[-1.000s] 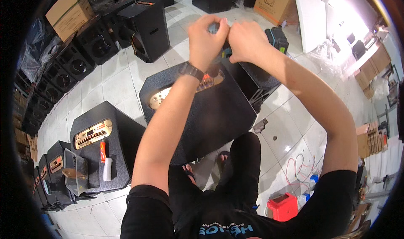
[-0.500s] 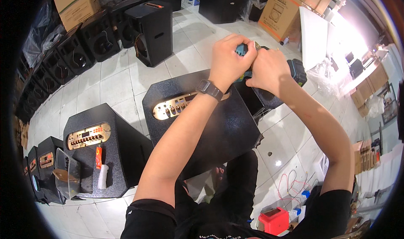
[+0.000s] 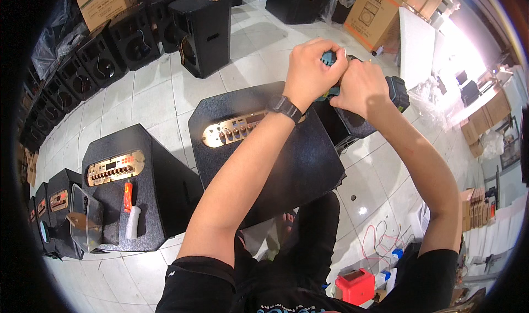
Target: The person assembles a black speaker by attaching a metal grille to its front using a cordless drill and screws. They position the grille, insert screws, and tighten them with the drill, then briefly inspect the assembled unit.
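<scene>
Both of my hands are over the far right part of a black speaker cabinet [image 3: 275, 175] with a gold control panel [image 3: 225, 134]. They are closed round a teal and black power drill [image 3: 328, 58]. My left hand [image 3: 310, 73] wraps the rear end of its body, teal showing between thumb and fingers. My right hand [image 3: 362, 87] grips the handle, and the dark battery base [image 3: 398, 93] sticks out beyond that wrist. The drill's tip is hidden behind my left hand and wrist. My left forearm covers part of the gold panel.
On the cabinet [image 3: 160, 202] at left lie an orange tube-shaped pack [image 3: 128, 196] and a white roll [image 3: 133, 223]. A clear plastic bin [image 3: 88, 219] is beside them. Speaker boxes line the far left; cartons [image 3: 370, 12] stand behind. A red case [image 3: 355, 286] and loose wires are at lower right.
The view has tilted and shifted slightly. My hands appear a little further right, still clasped round the drill in the same grip.
</scene>
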{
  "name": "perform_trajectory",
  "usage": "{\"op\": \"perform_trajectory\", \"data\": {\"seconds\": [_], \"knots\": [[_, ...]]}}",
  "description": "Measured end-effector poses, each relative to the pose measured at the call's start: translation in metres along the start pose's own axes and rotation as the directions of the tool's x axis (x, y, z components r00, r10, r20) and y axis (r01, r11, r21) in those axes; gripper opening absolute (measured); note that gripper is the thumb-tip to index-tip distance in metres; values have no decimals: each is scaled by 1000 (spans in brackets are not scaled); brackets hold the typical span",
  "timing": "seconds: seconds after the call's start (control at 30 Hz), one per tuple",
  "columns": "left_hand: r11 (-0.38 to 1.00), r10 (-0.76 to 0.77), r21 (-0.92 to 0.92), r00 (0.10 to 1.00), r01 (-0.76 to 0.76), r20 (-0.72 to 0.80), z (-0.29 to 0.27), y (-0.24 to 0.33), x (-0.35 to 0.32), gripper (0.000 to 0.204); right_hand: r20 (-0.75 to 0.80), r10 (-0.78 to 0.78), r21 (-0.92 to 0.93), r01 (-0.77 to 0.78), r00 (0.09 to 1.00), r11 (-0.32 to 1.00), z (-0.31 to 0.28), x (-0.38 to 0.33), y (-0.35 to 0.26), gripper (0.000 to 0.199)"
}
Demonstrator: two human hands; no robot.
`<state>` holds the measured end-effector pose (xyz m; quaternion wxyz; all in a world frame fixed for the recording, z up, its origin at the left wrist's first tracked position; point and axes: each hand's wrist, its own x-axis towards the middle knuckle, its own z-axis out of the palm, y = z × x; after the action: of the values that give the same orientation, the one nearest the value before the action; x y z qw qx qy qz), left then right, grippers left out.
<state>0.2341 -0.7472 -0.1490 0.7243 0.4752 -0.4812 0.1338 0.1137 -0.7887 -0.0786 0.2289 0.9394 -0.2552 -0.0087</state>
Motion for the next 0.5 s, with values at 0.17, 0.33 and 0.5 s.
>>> {"op": "perform_trajectory", "data": {"seconds": [0.17, 0.33, 0.5], "knots": [[1000, -9, -9, 1000, 8, -12, -4, -3, -1, 12, 17, -18, -14, 18, 1000, 1000, -2, 3, -3, 39], [999, -3, 48, 1000, 2, 17, -7, -8, -1, 17, 53, 11, 8, -11, 999, 1000, -2, 8, -5, 40], [998, -49, 43, 998, 47, 39, -6, -6, -2, 17, 35, 25, 20, -26, 999, 999, 0, 6, -6, 40]]}}
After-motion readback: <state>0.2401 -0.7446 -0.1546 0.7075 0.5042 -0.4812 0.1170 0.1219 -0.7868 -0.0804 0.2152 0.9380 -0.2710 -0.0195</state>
